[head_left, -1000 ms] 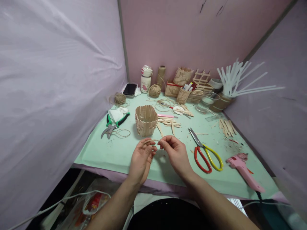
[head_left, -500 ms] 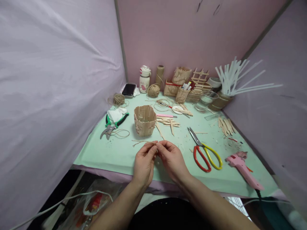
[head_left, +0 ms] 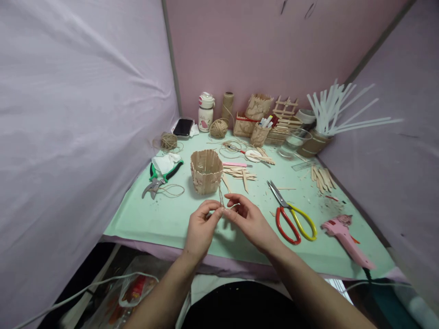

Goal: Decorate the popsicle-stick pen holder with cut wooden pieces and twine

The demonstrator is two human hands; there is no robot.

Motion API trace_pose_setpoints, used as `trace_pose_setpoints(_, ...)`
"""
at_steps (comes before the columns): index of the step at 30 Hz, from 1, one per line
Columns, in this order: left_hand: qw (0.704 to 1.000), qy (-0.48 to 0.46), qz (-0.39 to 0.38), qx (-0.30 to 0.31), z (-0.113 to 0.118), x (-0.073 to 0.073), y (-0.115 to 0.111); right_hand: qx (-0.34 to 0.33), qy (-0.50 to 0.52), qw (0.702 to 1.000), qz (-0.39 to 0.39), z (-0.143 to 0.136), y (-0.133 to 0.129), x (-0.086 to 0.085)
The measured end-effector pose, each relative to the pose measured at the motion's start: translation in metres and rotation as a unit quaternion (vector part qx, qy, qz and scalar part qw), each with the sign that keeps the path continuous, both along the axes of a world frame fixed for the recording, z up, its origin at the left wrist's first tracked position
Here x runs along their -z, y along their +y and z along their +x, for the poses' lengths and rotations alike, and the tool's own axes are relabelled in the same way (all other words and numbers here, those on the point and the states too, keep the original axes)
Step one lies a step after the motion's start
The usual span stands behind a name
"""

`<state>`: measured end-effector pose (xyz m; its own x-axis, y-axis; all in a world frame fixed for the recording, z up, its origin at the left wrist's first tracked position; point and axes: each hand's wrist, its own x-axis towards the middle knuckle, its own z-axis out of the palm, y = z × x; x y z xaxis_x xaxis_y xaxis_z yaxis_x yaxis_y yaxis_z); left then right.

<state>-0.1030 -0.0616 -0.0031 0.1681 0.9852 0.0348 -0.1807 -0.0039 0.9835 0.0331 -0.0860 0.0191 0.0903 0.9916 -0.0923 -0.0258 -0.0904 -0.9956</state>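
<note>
A short piece of twine [head_left: 221,196] stands up between my hands, its ends pointing toward the basket. My left hand [head_left: 203,225] pinches it between thumb and forefinger. My right hand [head_left: 247,220] meets it from the other side, thumb and fingertips at the same spot, with the forefinger raised and curved. Just beyond my fingers sits a small basket made of wooden sticks [head_left: 206,172], upright and open at the top. Scissors [head_left: 287,212] with one red and one yellow handle lie to the right of my right hand.
Pruning shears [head_left: 161,179] and a loop of twine lie at left. Wooden sticks [head_left: 240,172] are scattered behind the basket. A pink glue gun [head_left: 348,240] rests at the right edge. Along the back stand a bottle [head_left: 206,113], twine balls [head_left: 218,129], a glass bowl [head_left: 295,142] and glue sticks [head_left: 331,109].
The twine has swung from pointing left to pointing away from me, toward the basket. My right fingers have spread and lifted somewhat; my left hand has shifted slightly left.
</note>
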Motion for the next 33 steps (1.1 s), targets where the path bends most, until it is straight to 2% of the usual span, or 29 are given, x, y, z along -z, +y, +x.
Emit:
trace_pose_setpoints(2, 0.996, 0.060, 0.047, 0.050, -0.004, -0.002, 0.002, -0.045, -0.050, 0.997, 0.042, 0.007, 0.000, -0.003)
trace_pose_setpoints(4, 0.992, 0.081, 0.055, 0.081, -0.005, -0.003, 0.003, -0.061, -0.065, 0.993, 0.072, 0.010, 0.001, -0.003)
trace_pose_setpoints(9, 0.991, 0.067, -0.021, 0.110, 0.000, 0.001, 0.001, 0.000, 0.028, 0.999, 0.047, 0.011, 0.005, 0.008)
trace_pose_setpoints(12, 0.992, 0.070, -0.020, 0.102, 0.003, 0.003, -0.001, 0.016, 0.081, 0.996, 0.018, 0.012, 0.007, 0.013)
trace_pose_setpoints(15, 0.993, 0.091, 0.009, 0.080, 0.004, 0.001, -0.002, 0.012, 0.085, 0.996, -0.003, 0.012, 0.006, 0.011)
trace_pose_setpoints(19, 0.994, 0.085, 0.026, 0.068, 0.003, -0.003, -0.001, -0.026, 0.084, 0.996, -0.006, 0.012, 0.004, 0.007)
trace_pose_setpoints(23, 0.993, 0.079, 0.020, 0.081, 0.003, -0.003, 0.000, -0.056, 0.128, 0.990, -0.026, 0.011, 0.003, 0.009)
trace_pose_setpoints(28, 0.992, 0.064, -0.021, 0.108, 0.000, 0.001, 0.000, -0.069, 0.193, 0.977, -0.060, 0.010, 0.003, 0.007)
trace_pose_setpoints(33, 0.975, 0.010, -0.112, 0.192, -0.007, -0.004, 0.002, -0.087, 0.222, 0.969, -0.066, 0.008, -0.001, -0.004)
